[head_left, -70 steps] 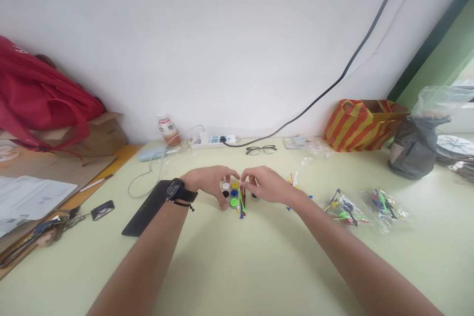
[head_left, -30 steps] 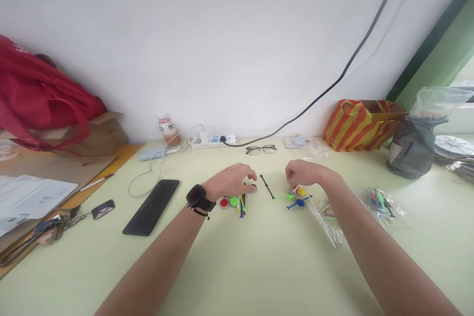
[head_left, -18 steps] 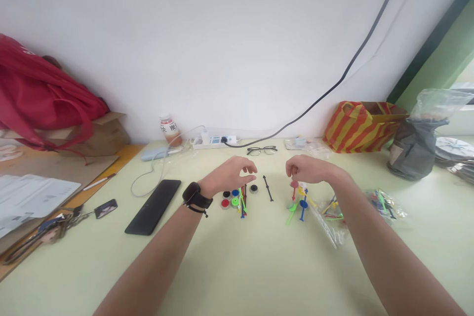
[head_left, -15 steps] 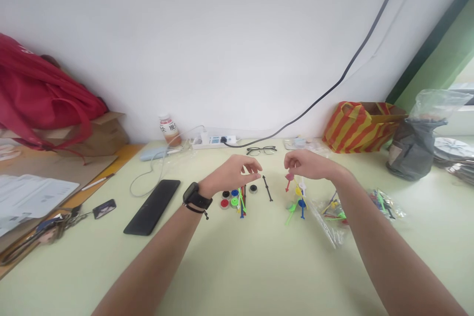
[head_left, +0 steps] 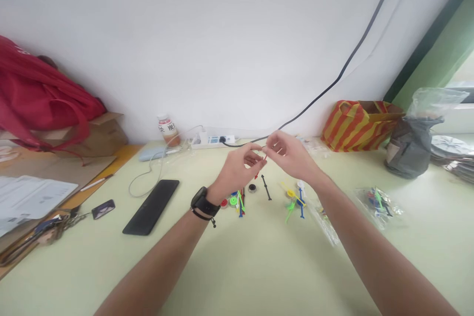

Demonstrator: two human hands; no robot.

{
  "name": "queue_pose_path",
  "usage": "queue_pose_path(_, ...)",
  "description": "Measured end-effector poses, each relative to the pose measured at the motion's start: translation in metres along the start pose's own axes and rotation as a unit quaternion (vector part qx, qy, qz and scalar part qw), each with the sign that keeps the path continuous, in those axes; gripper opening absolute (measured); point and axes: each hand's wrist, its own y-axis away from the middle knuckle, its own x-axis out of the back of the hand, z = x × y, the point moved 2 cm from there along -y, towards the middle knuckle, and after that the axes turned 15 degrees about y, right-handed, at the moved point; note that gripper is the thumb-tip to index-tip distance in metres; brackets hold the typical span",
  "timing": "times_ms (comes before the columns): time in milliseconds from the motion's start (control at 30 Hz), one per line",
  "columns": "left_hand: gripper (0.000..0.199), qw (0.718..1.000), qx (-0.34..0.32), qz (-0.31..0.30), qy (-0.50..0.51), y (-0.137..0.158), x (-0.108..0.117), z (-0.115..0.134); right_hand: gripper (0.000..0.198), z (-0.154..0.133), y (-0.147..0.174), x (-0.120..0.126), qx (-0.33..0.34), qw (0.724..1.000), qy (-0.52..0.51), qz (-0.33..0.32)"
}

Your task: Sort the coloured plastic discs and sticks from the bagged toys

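Observation:
My left hand (head_left: 242,165) and my right hand (head_left: 289,154) meet above the table, fingers bent round a small red plastic arrow (head_left: 256,175). Its tip points down and its upper part is hidden by the fingers. Below lies a loose black arrow (head_left: 266,187), right of a black round base (head_left: 252,188). Under my left hand are a green round base (head_left: 233,201), a red one (head_left: 224,203) and a bunch of coloured arrows (head_left: 241,203). Right of these lie a yellow arrow piece (head_left: 292,193), a blue arrow (head_left: 301,205) and a green arrow (head_left: 290,211).
Clear plastic bags (head_left: 326,224) lie by my right forearm, another bag of parts (head_left: 379,202) further right. A black phone-like slab (head_left: 151,207) lies left. Along the wall stand a bottle (head_left: 168,131), a power strip (head_left: 213,141) and a striped bag (head_left: 359,126).
My right hand has moved left and up with the red arrow, away from the coloured pieces. My left hand has come slightly right and up, and its fingers have closed in on the arrow.

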Motion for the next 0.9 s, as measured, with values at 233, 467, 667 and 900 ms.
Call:
queue_pose_path(233, 0.029, 0.99, 0.042, 0.044, 0.124, -0.005, 0.019, 0.002, 0.021, 0.006, -0.001, -0.009, -0.092, 0.975, -0.164, -0.116)
queue_pose_path(467, 0.023, 0.994, -0.002, -0.07, 0.083, -0.003, 0.015, 0.003, 0.013, 0.003, 0.0, -0.012, -0.079, 0.972, -0.168, -0.142)
queue_pose_path(667, 0.009, 0.992, -0.066, -0.107, -0.02, 0.001, 0.008, 0.009, 0.006, 0.006, 0.003, -0.018, -0.08, 0.964, -0.15, -0.203)
queue_pose_path(900, 0.011, 0.971, -0.013, -0.145, -0.191, 0.011, -0.007, -0.022, 0.017, 0.035, 0.006, -0.031, -0.162, 0.944, 0.126, -0.258)
